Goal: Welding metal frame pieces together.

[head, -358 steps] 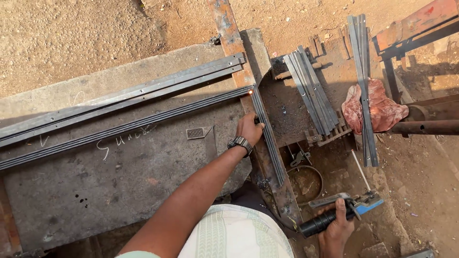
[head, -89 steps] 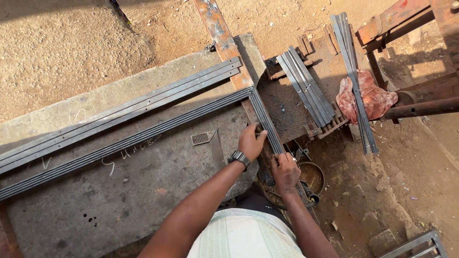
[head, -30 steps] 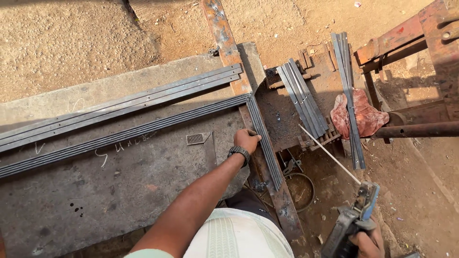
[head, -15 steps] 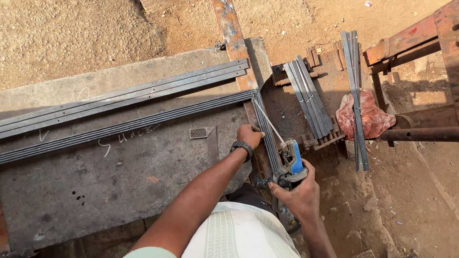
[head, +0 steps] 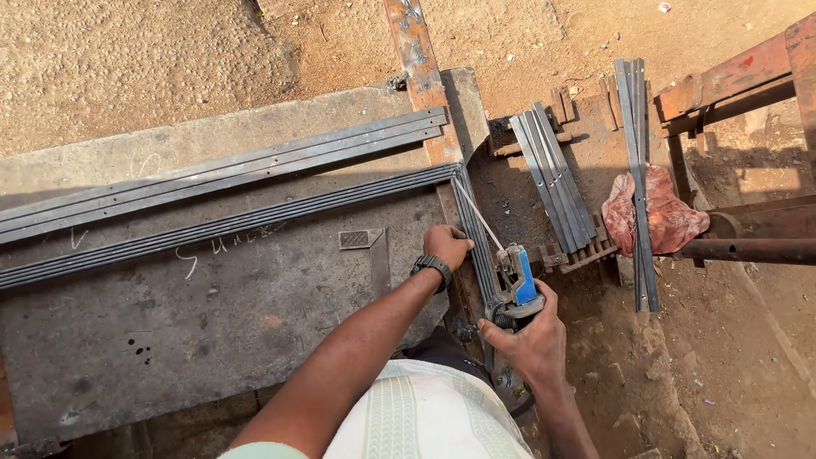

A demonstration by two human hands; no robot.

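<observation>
The person's left hand [head: 446,246], a dark watch [head: 433,267] on its wrist, rests knuckles-up on the short strip bundle [head: 474,242], the fingers curled down over the metal so that it seems to press the strips onto the grey desk [head: 170,340]; whether the fingers close round them cannot be told from above. This short bundle runs toward the person along the desk's right edge and meets a long strip bundle [head: 229,223] at a mitred corner near the top of the desk, the two forming an L. The right hand [head: 531,340] is wrapped tightly round the handle of a blue electrode holder [head: 518,285], which sits just beside the short bundle, to its right. A thin welding rod [head: 480,217] reaches from the holder up and to the left, its tip close to the corner joint; whether it touches the metal is not clear. Above the long bundle, a second set of flat bars [head: 238,166] lies roughly parallel to it across the desk. A small ribbed plate [head: 355,240] lies on the desk just left of the left hand. Off the desk to the right, a loose stack of strips [head: 552,174] leans on a low stand, and farther right another pair of strips [head: 636,170] lies over a pink rag [head: 671,217].
</observation>
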